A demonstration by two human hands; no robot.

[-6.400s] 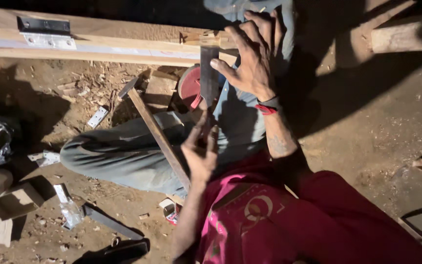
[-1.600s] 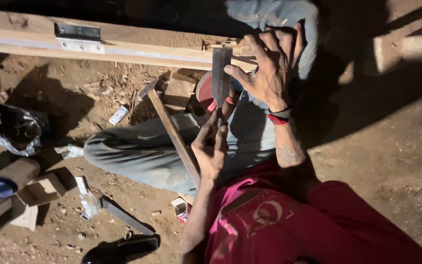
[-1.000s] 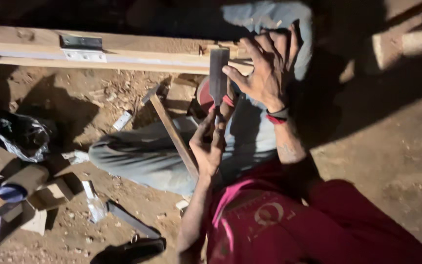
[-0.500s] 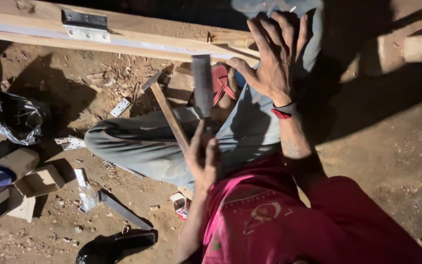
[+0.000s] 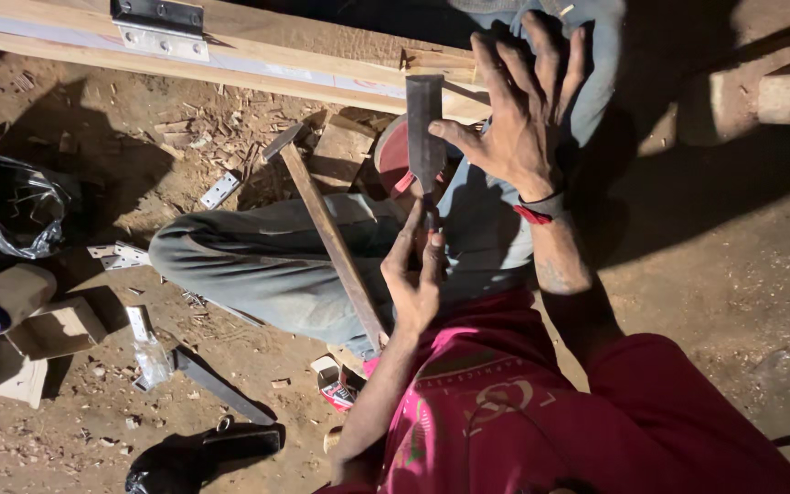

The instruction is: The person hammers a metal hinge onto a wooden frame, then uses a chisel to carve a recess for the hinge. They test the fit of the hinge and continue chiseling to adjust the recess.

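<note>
I sit on a dirt floor in grey trousers and a pink shirt. My left hand (image 5: 416,279) grips the lower end of a flat dark metal blade (image 5: 424,119) and holds it upright over my lap. My right hand (image 5: 523,119) is beside the blade's upper part with its fingers spread, and its thumb rests against the blade's right edge. A wooden-handled hammer (image 5: 326,229) leans across my left leg, its head toward the long wooden beam (image 5: 276,55).
A metal hinge (image 5: 159,27) is screwed to the beam. On the ground at left are a black plastic bag (image 5: 11,206), wood blocks (image 5: 57,329), loose hinges (image 5: 219,189) and wood chips. A red round object (image 5: 393,151) sits behind the blade.
My head has shifted, so the view has slid a little. Both hands stay on the blade. The fingers of my right hand have spread wider, with the thumb still on the blade's edge.
</note>
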